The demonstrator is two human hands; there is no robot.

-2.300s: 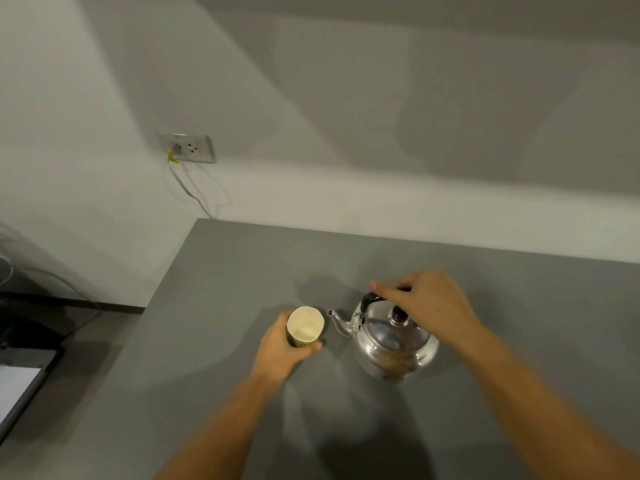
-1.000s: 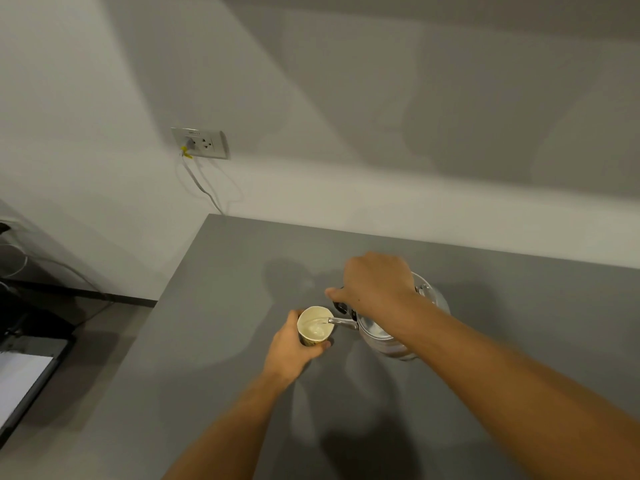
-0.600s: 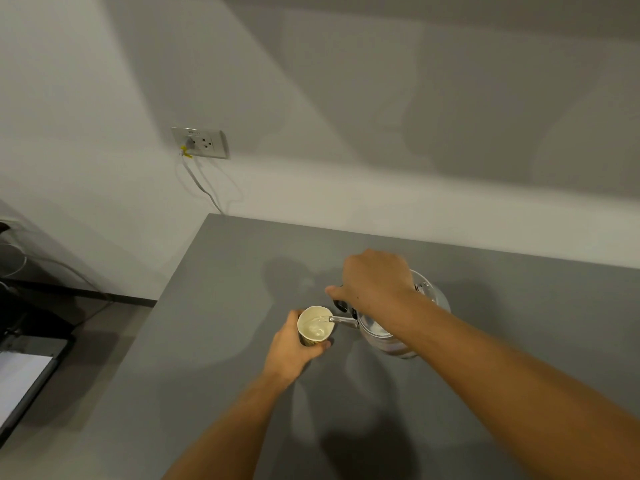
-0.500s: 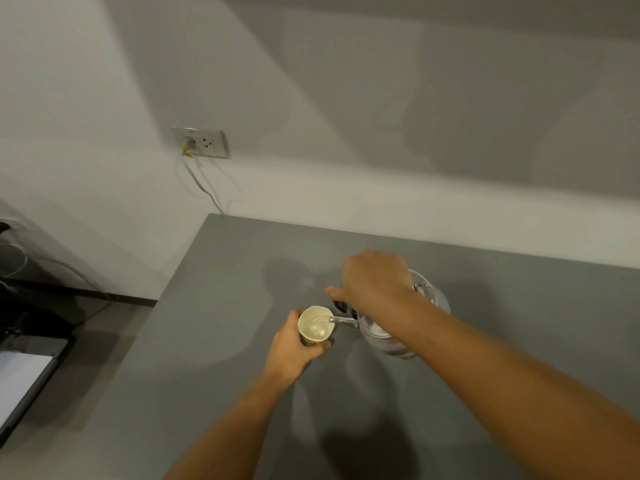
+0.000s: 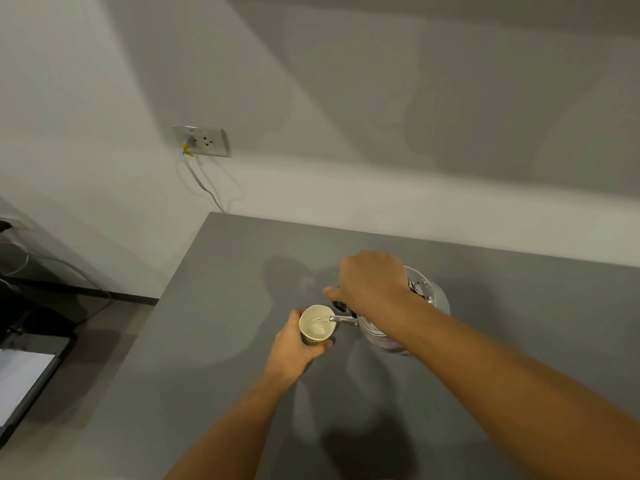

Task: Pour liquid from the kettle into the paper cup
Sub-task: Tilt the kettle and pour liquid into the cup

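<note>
Two seconds or so back the steel kettle (image 5: 429, 299) stood upright on the grey worktop (image 5: 221, 341) with the right hand (image 5: 372, 284) only reaching for its handle; now it is lifted clear and tipped toward the left, its spout (image 5: 341, 319) reaching over the rim of the paper cup (image 5: 317, 325), and a thin stream of clear liquid runs from the spout's mouth into the cup. Over the last half second almost nothing has shifted, so the pour looks to be in a steady phase and not just starting. The right hand's fingers are clamped round the kettle's dark handle (only the handle's black end shows, below the thumb), with the forearm covering most of the body. The left hand (image 5: 294, 344) wraps the cup from its near side, fingers closed on the wall, steadying it on the worktop just beside the kettle; whether the cup's base is truly down or slightly raised cannot be told. Inside the cup a pale pool with a glint shows, so some liquid is already in, though the level is hard to read from above. My judgement is that the task is well under way, and what remains is to stop the tilt before the cup overfills and set the kettle down.
</note>
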